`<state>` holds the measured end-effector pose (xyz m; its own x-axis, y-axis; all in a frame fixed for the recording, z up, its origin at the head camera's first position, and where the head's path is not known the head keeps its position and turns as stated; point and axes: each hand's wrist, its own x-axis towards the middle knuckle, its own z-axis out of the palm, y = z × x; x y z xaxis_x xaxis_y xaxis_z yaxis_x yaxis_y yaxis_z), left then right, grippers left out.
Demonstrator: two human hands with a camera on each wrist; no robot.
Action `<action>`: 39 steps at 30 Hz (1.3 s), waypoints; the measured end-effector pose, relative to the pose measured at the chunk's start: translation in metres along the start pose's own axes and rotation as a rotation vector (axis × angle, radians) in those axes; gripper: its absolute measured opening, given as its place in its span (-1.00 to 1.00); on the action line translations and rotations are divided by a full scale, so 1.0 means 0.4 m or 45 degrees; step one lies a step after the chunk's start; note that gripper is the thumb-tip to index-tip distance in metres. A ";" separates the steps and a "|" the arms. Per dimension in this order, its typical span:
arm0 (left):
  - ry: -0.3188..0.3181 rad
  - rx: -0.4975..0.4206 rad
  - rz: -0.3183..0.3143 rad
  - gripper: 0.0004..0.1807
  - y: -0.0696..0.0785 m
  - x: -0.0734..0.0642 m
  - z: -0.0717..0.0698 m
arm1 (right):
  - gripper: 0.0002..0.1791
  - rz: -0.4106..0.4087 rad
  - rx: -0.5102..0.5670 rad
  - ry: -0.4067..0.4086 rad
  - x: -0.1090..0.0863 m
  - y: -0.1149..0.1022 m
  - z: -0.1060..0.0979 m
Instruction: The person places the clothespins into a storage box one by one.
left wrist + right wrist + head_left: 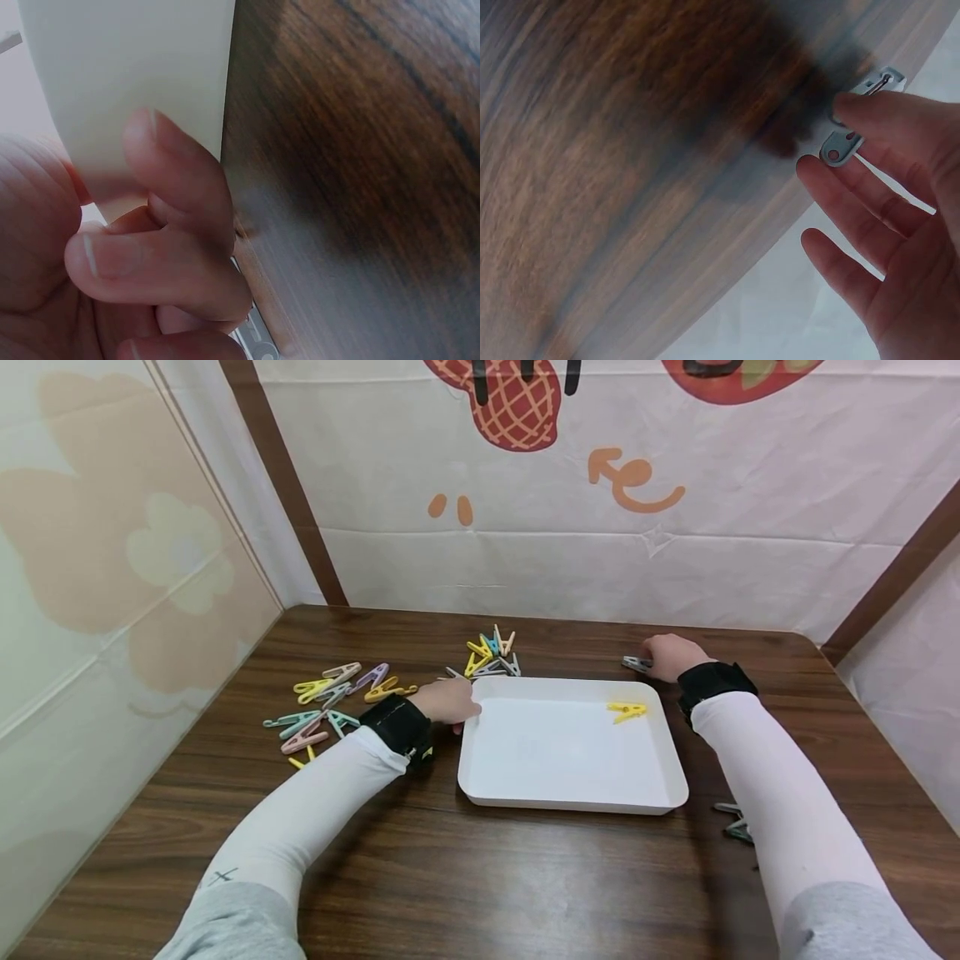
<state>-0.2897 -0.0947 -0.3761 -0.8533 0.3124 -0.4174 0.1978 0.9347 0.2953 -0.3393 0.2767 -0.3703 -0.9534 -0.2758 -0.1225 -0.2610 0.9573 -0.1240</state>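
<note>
A white tray [570, 743] lies on the table with one yellow clothespin [627, 712] inside, by its far right corner. My left hand [444, 700] grips the tray's left wall, thumb over the rim and fingers curled against the outside. In the left wrist view the tray wall [150, 60] passes between thumb and fingers [191, 169]. Beyond the tray's far right corner, my right hand [672, 657] pinches a grey clothespin [841, 146] between thumb and forefinger. The other fingers of that hand are spread, as the right wrist view shows.
Several coloured clothespins [306, 735] lie scattered left of the tray. Another cluster of yellow, blue and grey clothespins [483, 653] sits behind its far left corner. Dark grey clothespins [738, 828] are partly hidden by the right forearm. A printed cloth [570, 568] hangs behind the table.
</note>
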 end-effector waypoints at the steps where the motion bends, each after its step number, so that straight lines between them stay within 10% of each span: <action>1: -0.002 0.004 0.003 -0.71 0.000 0.001 -0.001 | -0.83 0.002 0.006 -0.002 -0.002 0.001 -0.003; 20: -0.010 -0.005 0.017 -0.67 0.001 0.003 0.002 | -0.83 -0.274 0.016 0.221 -0.113 -0.107 -0.127; 39: -0.018 -0.006 -0.008 -0.65 -0.002 0.007 -0.003 | -0.75 -0.575 -0.132 0.160 -0.245 -0.207 -0.049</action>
<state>-0.2929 -0.0945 -0.3765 -0.8476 0.3089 -0.4315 0.1900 0.9359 0.2967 -0.2272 0.2264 -0.3285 -0.7506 -0.6594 0.0419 -0.6607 0.7497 -0.0379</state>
